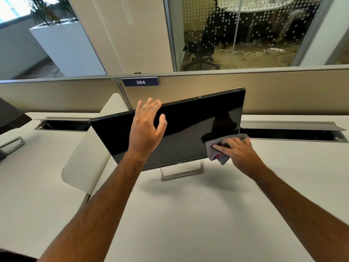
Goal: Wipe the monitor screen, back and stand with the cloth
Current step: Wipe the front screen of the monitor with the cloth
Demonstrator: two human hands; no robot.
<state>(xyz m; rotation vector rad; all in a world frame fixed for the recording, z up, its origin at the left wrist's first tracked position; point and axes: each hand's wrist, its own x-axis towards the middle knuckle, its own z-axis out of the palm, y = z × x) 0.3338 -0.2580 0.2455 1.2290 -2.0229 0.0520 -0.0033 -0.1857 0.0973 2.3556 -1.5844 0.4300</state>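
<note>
A black flat monitor [188, 125] stands on a silver frame stand [181, 173] on the white desk, its screen dark and facing me, turned slightly to the left. My left hand [146, 127] is open, its fingers straight and reaching over the screen's top edge. My right hand [235, 149] presses a grey cloth [220, 148] with a pink patch flat against the screen's lower right corner. The monitor's back is hidden.
The white desk [188, 214] stretches all around the stand. A white curved divider panel [90, 154] rises left of the monitor. Open cable trays [290, 132] run along the beige partition. Another monitor's edge [11, 118] shows at far left.
</note>
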